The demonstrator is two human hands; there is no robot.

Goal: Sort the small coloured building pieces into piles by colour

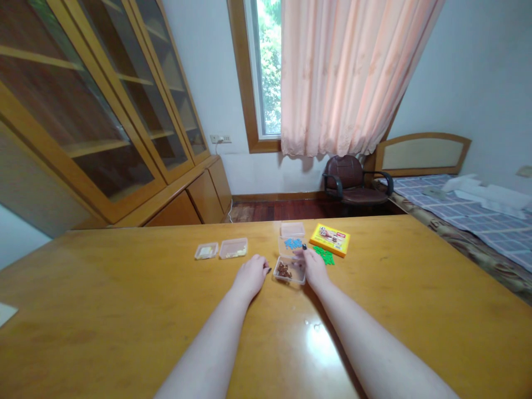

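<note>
A small clear box with brown pieces (286, 271) sits on the wooden table (124, 299) in front of me. My right hand (313, 265) rests against its right side, fingers curled over the rim. My left hand (251, 274) lies on the table just left of the box, fingers curled under, with nothing visible in it. Behind the brown box stands a clear box with blue pieces (292, 243) and a pinkish clear box (292, 229). Green pieces (325, 255) lie on the table beside my right hand.
Two small clear boxes with pale pieces (206, 251) (233, 247) stand to the left. A yellow carton (330, 239) lies at the right. Beyond the table are a dark office chair (355, 183), a bed (477, 216) and a glass-fronted wooden cabinet (103, 127).
</note>
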